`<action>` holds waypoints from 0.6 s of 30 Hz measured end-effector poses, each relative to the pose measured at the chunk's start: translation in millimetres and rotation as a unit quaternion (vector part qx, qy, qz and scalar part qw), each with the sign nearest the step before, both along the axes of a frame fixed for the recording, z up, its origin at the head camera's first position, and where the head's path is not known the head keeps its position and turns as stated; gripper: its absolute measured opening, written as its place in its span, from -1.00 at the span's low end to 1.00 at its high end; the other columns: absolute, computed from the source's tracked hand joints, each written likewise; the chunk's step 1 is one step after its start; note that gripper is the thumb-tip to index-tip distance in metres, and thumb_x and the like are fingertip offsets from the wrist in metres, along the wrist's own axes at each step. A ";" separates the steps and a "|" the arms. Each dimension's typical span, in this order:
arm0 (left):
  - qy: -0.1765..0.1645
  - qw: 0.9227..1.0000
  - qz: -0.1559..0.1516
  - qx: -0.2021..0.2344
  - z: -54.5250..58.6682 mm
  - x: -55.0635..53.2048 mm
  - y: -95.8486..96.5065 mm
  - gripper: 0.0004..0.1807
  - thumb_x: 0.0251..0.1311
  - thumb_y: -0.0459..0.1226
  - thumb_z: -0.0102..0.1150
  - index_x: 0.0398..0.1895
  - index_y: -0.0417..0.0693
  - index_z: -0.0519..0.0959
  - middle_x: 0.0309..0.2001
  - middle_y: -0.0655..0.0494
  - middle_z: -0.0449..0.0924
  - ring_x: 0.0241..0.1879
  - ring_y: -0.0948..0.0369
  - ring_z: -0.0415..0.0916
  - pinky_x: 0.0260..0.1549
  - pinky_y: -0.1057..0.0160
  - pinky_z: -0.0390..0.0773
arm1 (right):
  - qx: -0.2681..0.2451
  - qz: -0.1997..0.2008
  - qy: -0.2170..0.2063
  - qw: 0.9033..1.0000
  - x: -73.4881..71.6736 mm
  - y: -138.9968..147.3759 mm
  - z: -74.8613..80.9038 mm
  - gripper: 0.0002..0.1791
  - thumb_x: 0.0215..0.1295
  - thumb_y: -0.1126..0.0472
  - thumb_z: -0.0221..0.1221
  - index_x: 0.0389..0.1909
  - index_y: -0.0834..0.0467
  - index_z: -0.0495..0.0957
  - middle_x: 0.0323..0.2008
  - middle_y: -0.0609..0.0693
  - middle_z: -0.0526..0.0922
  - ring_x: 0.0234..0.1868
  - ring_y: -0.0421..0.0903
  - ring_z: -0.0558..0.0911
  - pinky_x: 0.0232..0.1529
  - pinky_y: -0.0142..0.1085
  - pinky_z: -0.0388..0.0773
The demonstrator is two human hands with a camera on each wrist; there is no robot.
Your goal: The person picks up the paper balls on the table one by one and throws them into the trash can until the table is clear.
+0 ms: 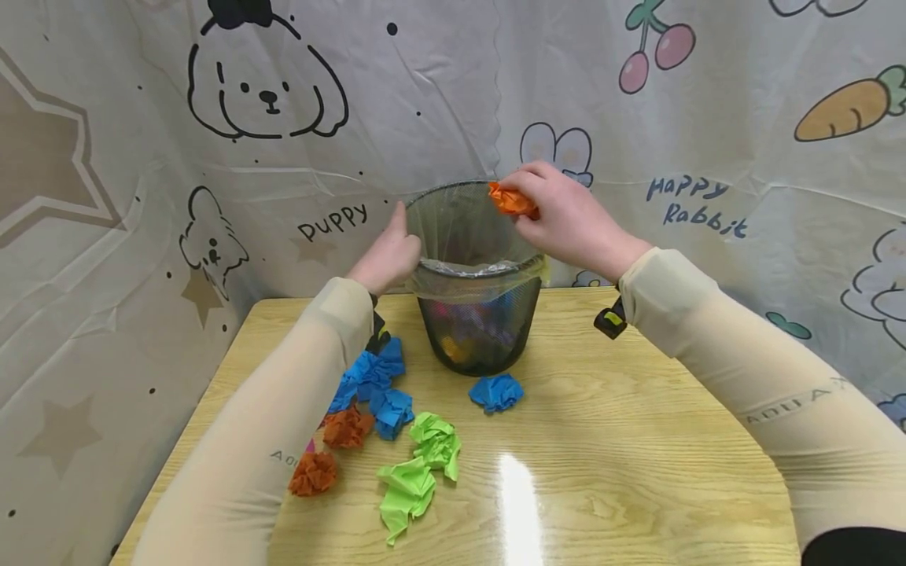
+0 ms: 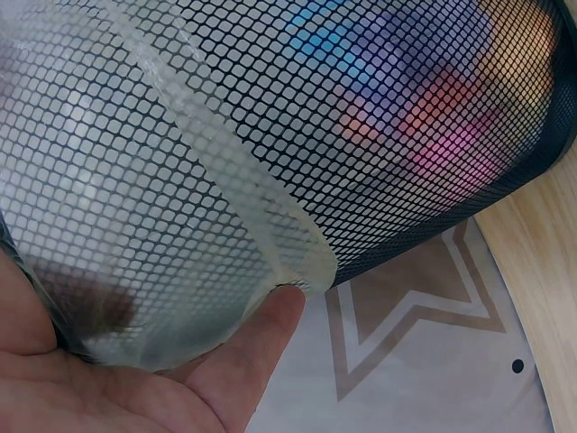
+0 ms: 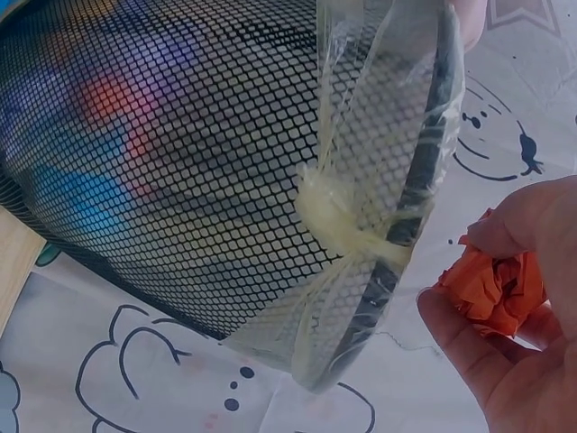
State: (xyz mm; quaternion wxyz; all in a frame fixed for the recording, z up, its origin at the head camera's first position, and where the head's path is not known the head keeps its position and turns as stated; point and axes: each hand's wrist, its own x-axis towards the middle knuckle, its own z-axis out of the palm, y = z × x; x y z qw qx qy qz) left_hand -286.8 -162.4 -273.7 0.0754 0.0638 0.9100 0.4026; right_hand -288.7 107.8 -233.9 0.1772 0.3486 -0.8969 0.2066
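Observation:
A black mesh wastebasket (image 1: 484, 314) stands on the table, lined with a thin yellowish plastic bag (image 1: 453, 289) folded over its rim. My left hand (image 1: 391, 253) grips the rim on the left side, one finger (image 2: 261, 347) lying along the liner outside. Between the thumb and fingers of my right hand (image 1: 566, 212), an orange crumpled paper ball (image 1: 511, 201) is pinched beside the right part of the rim. In the right wrist view the same ball (image 3: 494, 287) appears near the bag's knot (image 3: 329, 209). Colored paper shows through the mesh, low in the basket.
A blue paper ball (image 1: 497, 392) lies just in front of the basket. More blue crumpled paper (image 1: 391, 412), two brownish-orange balls (image 1: 314, 474) and green pieces (image 1: 408, 491) lie to the left, partly behind my left sleeve. A printed curtain (image 1: 439, 94) hangs behind the table (image 1: 623, 464).

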 end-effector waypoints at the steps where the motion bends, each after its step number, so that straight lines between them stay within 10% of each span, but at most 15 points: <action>1: 0.000 1.000 0.000 0.001 0.0 -0.1 0.2 -0.22 0.50 -0.27 -0.50 0.60 0.01 -0.62 0.64 0.03 -0.62 0.60 0.14 -0.29 0.41 0.06 0.05 | 0.000 -0.003 -0.003 1.000 -1.1 0.2 0.3 -0.54 0.33 0.38 0.18 0.26 0.21 0.55 0.20 0.16 0.51 0.07 0.08 0.54 0.11 -0.01 0.53; 11: -0.002 1.000 0.003 0.000 -1.1 -0.2 0.9 -0.22 0.51 -0.25 -0.52 0.60 0.04 -0.63 0.63 0.06 -0.63 0.60 0.17 -0.47 0.54 0.11 -0.23 | 0.006 -0.022 -0.022 0.999 -12.5 -2.8 -1.1 -0.53 0.33 0.37 0.11 0.27 0.19 0.54 0.18 0.16 0.49 0.01 0.08 0.52 0.06 -0.01 0.51; 18: -0.002 1.000 0.004 -0.003 -1.7 -1.2 0.9 -0.23 0.53 -0.25 -0.51 0.60 0.03 -0.63 0.63 0.06 -0.62 0.60 0.14 -0.27 0.45 0.08 0.02 | 0.033 -0.037 -0.063 0.997 -20.6 -8.5 -0.6 -0.51 0.37 0.35 0.07 0.32 0.20 0.49 0.22 0.18 0.46 0.05 0.09 0.51 0.07 0.00 0.50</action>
